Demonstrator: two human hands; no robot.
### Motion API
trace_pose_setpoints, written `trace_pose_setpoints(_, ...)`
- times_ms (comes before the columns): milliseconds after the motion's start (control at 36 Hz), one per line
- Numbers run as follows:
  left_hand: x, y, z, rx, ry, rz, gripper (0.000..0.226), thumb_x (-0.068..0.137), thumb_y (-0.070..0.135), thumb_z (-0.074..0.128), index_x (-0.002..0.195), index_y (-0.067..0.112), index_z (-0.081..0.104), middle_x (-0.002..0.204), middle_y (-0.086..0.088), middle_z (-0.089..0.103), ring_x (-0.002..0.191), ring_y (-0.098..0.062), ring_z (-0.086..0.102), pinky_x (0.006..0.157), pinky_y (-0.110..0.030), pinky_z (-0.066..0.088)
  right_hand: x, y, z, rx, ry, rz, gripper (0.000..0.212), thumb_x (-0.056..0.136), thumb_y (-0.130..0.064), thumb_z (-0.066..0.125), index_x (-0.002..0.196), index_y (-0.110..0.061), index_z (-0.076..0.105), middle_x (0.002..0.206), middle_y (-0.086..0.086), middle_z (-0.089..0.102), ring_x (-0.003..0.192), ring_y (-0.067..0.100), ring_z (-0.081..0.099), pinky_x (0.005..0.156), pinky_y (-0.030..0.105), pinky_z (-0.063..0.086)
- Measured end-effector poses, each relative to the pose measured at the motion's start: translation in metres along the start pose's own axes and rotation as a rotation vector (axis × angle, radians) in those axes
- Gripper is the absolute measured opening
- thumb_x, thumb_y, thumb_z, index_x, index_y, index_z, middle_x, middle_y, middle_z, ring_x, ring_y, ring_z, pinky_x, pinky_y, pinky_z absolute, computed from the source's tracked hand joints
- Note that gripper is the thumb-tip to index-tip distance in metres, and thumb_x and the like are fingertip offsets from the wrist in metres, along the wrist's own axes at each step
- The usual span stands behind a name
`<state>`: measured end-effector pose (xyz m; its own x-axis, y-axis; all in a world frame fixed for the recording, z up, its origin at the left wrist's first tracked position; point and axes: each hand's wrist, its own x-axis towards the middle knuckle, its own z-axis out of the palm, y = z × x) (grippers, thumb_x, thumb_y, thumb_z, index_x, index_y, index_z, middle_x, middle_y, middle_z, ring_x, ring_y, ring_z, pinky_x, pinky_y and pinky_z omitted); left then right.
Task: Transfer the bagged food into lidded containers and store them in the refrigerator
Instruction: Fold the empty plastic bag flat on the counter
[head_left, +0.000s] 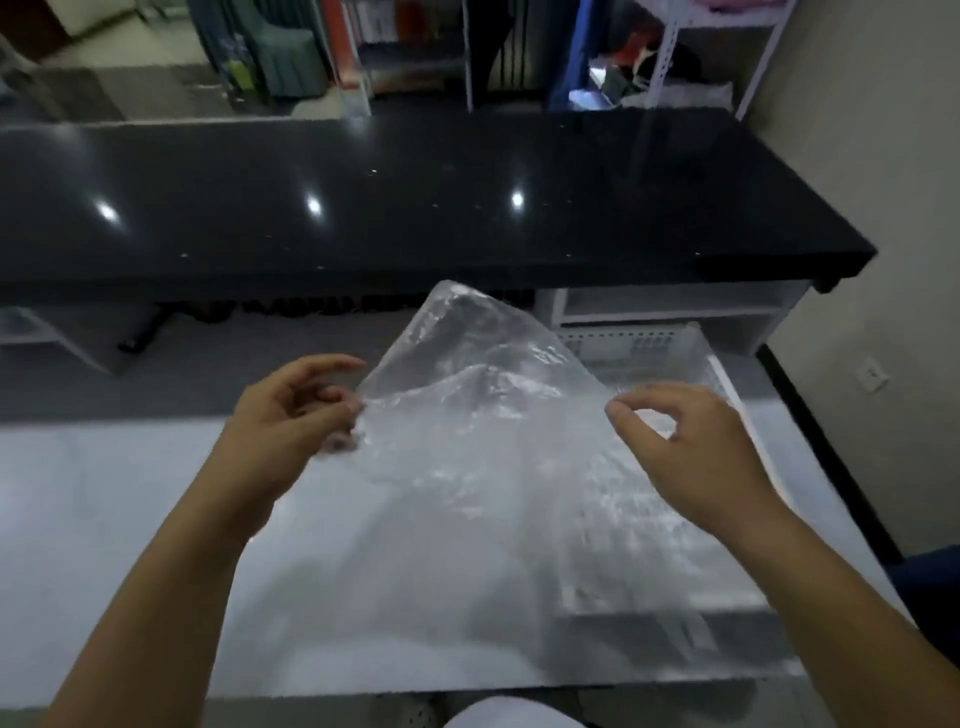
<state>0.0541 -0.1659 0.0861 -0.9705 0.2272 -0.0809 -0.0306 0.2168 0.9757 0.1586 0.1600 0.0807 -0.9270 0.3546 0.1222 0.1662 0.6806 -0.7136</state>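
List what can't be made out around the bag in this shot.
1. Clear bag, head view: motion blur and glare hide whether any food is left inside.
2. Container beneath it, head view: the bag covers it, so contents and lid are unreadable.
3. White object at the bottom edge, head view: cut off by the frame.

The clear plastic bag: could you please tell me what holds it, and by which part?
Both hands hold the clear crumpled plastic bag: the left hand pinches its left edge, the right hand its right edge.
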Motion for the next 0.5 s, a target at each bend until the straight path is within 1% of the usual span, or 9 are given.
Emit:
trace_pose_setpoints(56,-0.023,-0.025,-0.029,-0.012,0.112,-0.028,0.038,0.088,0.000,0.070,0.105,0.033,0.075,0.084,-0.003,0.072,0.073,-0.022,0.073,0.067,-0.027,0.060,0.008,-0.025,0.029,-0.036,-0.063,-0.063,0.019,0.092,-0.036,0.065,0.096,-0.024,0.078,0.101,-0.011,0.070,0.108,0.016,0.061,0.106,0.051,0.041)
trace_pose_setpoints(139,-0.051,-0.070,-0.059,-0.026,0.227,-0.093,0.040,0.090,0.001,0.068,0.104,0.037,0.074,0.085,-0.004,0.074,0.076,-0.024,0.074,0.070,-0.032,0.061,0.015,-0.050,0.082,-0.090,-0.151,-0.122,0.023,0.093,-0.037,0.063,0.098,-0.021,0.079,0.106,-0.006,0.075,0.107,0.018,0.063,0.106,0.052,0.039)
trace_pose_setpoints(194,-0.066,-0.101,-0.070,0.009,0.281,-0.144,0.042,0.089,0.003,0.068,0.102,0.043,0.072,0.085,-0.003,0.074,0.075,-0.022,0.073,0.068,-0.031,0.057,0.018,-0.057,0.122,-0.156,-0.224,-0.132,0.027,0.094,-0.039,0.061,0.104,-0.020,0.078,0.113,-0.004,0.074,0.114,0.020,0.060,0.111,0.051,0.032)
trace_pose_setpoints(306,-0.089,-0.155,-0.080,0.071,0.378,-0.250,0.040,0.088,0.006,0.069,0.099,0.045,0.069,0.078,-0.001,0.071,0.065,-0.018,0.065,0.054,-0.016,0.048,0.021,-0.055,0.193,-0.343,-0.395,-0.123,0.036,0.096,-0.045,0.054,0.117,-0.021,0.072,0.129,-0.002,0.066,0.129,0.020,0.050,0.119,0.045,0.015)
trace_pose_setpoints(361,-0.097,-0.172,-0.083,0.114,0.391,-0.300,0.036,0.090,0.008,0.067,0.105,0.040,0.066,0.078,0.001,0.071,0.074,-0.022,0.067,0.053,-0.012,0.048,0.020,-0.054,0.219,-0.424,-0.461,-0.107,0.040,0.098,-0.047,0.049,0.124,-0.022,0.067,0.137,-0.002,0.061,0.137,0.019,0.043,0.120,0.046,0.006)
trace_pose_setpoints(389,-0.099,-0.178,-0.084,0.144,0.389,-0.323,0.034,0.091,0.010,0.067,0.111,0.037,0.065,0.084,0.005,0.071,0.081,-0.022,0.068,0.056,-0.011,0.046,0.019,-0.055,0.230,-0.468,-0.481,-0.105,0.042,0.099,-0.048,0.047,0.127,-0.023,0.064,0.142,-0.002,0.056,0.141,0.019,0.036,0.121,0.047,0.003)
trace_pose_setpoints(417,-0.100,-0.181,-0.086,0.194,0.386,-0.335,0.035,0.091,0.012,0.067,0.119,0.033,0.063,0.096,0.006,0.071,0.092,-0.021,0.068,0.065,-0.012,0.046,0.018,-0.057,0.238,-0.511,-0.488,-0.111,0.043,0.099,-0.049,0.045,0.131,-0.025,0.060,0.149,-0.002,0.049,0.146,0.020,0.029,0.120,0.048,0.001)
trace_pose_setpoints(472,-0.100,-0.184,-0.090,0.338,0.394,-0.298,0.045,0.093,0.016,0.066,0.136,0.026,0.055,0.129,0.002,0.060,0.118,-0.019,0.057,0.092,-0.020,0.044,0.010,-0.066,0.252,-0.557,-0.457,-0.144,0.044,0.100,-0.050,0.043,0.136,-0.028,0.055,0.158,-0.002,0.036,0.151,0.023,0.016,0.120,0.049,-0.001)
trace_pose_setpoints(500,-0.099,-0.183,-0.093,0.402,0.406,-0.252,0.049,0.095,0.017,0.064,0.141,0.024,0.051,0.142,0.000,0.050,0.130,-0.019,0.048,0.104,-0.027,0.039,0.003,-0.071,0.257,-0.547,-0.418,-0.174,0.045,0.100,-0.050,0.043,0.138,-0.028,0.053,0.161,-0.001,0.031,0.152,0.023,0.013,0.120,0.049,-0.001)
